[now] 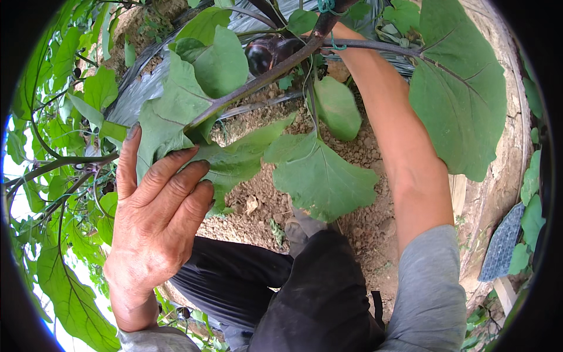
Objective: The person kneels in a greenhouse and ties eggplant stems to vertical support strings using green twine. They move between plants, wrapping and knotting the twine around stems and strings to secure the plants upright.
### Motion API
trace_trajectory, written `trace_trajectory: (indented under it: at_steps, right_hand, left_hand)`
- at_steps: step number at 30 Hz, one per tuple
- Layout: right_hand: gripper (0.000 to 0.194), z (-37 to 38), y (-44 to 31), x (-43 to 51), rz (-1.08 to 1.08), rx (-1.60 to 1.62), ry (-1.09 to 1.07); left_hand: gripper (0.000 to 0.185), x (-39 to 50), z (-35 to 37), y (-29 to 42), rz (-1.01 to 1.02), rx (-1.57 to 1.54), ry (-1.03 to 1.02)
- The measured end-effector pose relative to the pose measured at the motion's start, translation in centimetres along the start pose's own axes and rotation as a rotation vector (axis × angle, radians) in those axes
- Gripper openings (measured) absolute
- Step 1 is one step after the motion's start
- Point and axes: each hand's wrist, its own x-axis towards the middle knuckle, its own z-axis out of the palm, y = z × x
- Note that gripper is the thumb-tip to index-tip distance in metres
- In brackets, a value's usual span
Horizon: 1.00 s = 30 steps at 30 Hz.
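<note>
My left hand (160, 215) lies against a broad eggplant leaf (169, 110), its little finger raised and the other fingers bent at the leaf's edge. Whether it pinches the leaf I cannot tell. My right hand (344, 36) reaches behind a purple-brown eggplant stem (268, 75); stem and leaves hide most of the hand, fingers included. Just left of it hangs a dark, glossy eggplant (258, 57), partly covered by the stem. Teal twine (326, 6) is tied round the stem near the top.
Wrinkled plastic mulch film (145, 83) covers the bed behind the plant. Below lies crumbly dry soil (250, 193), with my dark-trousered leg (316, 290) over it. Dense eggplant foliage (66, 281) fills the left side. A large leaf (457, 92) overhangs my right forearm.
</note>
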Motion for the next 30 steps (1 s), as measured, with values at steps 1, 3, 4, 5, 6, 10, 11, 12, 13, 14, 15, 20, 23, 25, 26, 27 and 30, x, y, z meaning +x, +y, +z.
trace_trajectory:
  at_steps: [1,3,4,5,6,10,11,12,13,14,15,20,23,25,26,27,30]
  right_hand:
    - [0.024,0.1,0.3,-0.2,-0.021,0.021,0.004]
    - [0.023,0.6,0.8,-1.1,-0.056,0.141,0.041]
    - [0.023,1.0,1.1,-1.6,-0.069,0.141,0.041]
    - [0.022,1.7,1.2,-2.2,-0.08,0.178,0.068]
    - [0.021,2.6,1.4,-2.8,-0.075,0.209,0.095]
    - [0.016,6.5,1.4,-3.6,-0.002,0.216,0.435]
    - [0.015,7.2,1.2,-3.7,-0.017,0.247,0.491]
    - [0.015,7.7,1.1,-3.9,0.016,0.437,0.536]
    - [0.016,8.0,1.1,-4.2,0.061,0.638,0.583]
    - [0.016,7.9,1.0,-4.2,0.168,0.712,0.577]
    - [0.016,7.8,1.1,-4.4,0.295,0.798,0.574]
    - [0.016,5.6,2.7,-1.1,0.073,0.509,0.322]
    - [0.018,4.9,4.7,2.4,-0.078,0.274,0.285]
    - [0.019,4.6,5.7,4.6,-0.134,0.039,0.281]
    - [0.02,4.5,6.0,5.6,-0.163,-0.077,0.279]
    - [0.022,4.4,6.2,6.3,-0.148,-0.153,0.304]
    - [0.027,4.2,6.3,6.3,-0.075,-0.354,0.373]
  left_hand:
    - [0.023,-0.1,0.0,0.0,-0.004,0.002,0.0]
    - [0.023,-0.2,-0.1,0.0,-0.003,0.006,0.007]
    - [0.023,-0.2,-0.1,0.1,-0.01,0.005,0.0]
    - [0.023,-0.2,-0.1,0.1,-0.01,0.008,0.0]
    - [0.023,-0.2,-0.1,0.1,-0.01,0.011,-0.001]
    - [0.02,-0.3,-0.3,0.2,-0.005,-0.001,-0.023]
    - [0.02,-0.3,-0.3,0.1,-0.007,0.004,-0.024]
    - [0.02,-0.3,-0.2,0.2,-0.006,0.02,-0.028]
    - [0.02,-0.3,-0.1,0.3,-0.02,0.052,-0.011]
    - [0.02,-0.3,0.1,0.4,-0.03,0.097,0.003]
    - [0.021,-0.4,0.3,0.6,-0.051,0.137,0.008]
    - [0.024,-0.6,3.2,4.2,0.218,0.239,-0.102]
    - [0.027,0.1,5.9,6.2,0.15,0.148,-0.285]
    - [0.03,1.4,8.4,6.4,-0.026,0.002,-0.276]
    - [0.03,2.6,9.9,5.9,-0.116,-0.097,-0.216]
    - [0.03,3.8,11.4,5.4,-0.207,-0.198,-0.156]
    - [0.025,8.8,15.4,3.9,-0.459,-0.727,0.355]
